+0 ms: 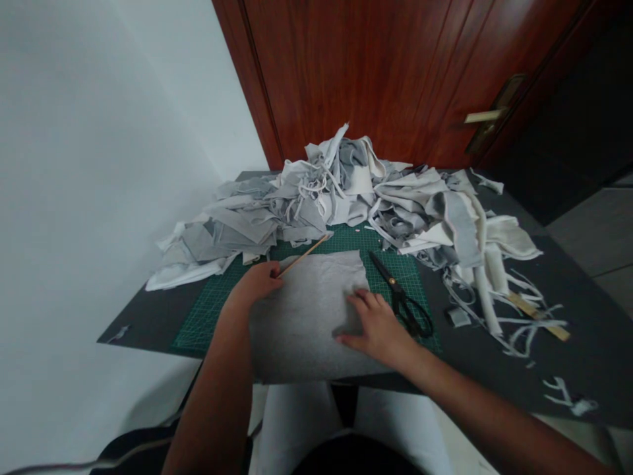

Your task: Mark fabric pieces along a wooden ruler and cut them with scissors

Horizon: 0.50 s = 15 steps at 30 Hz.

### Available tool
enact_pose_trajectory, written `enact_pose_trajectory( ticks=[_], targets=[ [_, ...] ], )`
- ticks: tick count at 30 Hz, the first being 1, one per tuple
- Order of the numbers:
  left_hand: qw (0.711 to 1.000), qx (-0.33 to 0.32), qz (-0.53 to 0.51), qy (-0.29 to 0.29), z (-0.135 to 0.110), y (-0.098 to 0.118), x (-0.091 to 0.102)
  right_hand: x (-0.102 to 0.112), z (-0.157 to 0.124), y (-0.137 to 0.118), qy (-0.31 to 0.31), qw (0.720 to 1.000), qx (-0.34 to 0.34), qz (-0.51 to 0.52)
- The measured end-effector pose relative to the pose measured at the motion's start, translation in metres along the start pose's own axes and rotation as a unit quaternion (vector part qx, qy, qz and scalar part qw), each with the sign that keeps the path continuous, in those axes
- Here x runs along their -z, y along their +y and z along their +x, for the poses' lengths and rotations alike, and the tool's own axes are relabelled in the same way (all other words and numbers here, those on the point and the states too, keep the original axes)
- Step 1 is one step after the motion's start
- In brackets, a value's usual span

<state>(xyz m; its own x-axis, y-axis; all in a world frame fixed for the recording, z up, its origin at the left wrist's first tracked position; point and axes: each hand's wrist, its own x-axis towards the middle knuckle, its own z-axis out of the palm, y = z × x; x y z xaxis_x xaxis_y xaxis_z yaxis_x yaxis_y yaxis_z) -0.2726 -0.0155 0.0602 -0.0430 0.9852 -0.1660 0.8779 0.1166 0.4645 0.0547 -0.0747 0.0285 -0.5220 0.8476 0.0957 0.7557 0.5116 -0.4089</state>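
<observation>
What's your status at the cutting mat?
Left hand holding thin stick; right hand spread on gray cloth. Cloth lying over green mat. Black scissors beside cloth, near right hand.

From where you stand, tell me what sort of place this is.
Probably a home or small-workshop corner for cutting fabric, judging by the green cutting mat, the black scissors and the heap of fabric scraps.

Set before a reddish-brown door (356,72) with a brass-colored handle (487,117). Bordered at left by a pale wall (99,132). Lit softly.
</observation>
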Motion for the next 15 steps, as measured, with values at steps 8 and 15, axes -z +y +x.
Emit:
enact_pose_trajectory(
  ticks=[8,15],
  targets=[
    [0.99,-0.046,-0.13,-0.028,-0.033,-0.005,0.008,-0.014,0.038,0.001,-0.053,0.998,-0.01,0.025],
    [0.954,-0.108,-0.255,-0.117,-0.061,0.003,0.029,0.009,0.104,0.001,0.005,0.995,0.076,0.066]
  ],
)
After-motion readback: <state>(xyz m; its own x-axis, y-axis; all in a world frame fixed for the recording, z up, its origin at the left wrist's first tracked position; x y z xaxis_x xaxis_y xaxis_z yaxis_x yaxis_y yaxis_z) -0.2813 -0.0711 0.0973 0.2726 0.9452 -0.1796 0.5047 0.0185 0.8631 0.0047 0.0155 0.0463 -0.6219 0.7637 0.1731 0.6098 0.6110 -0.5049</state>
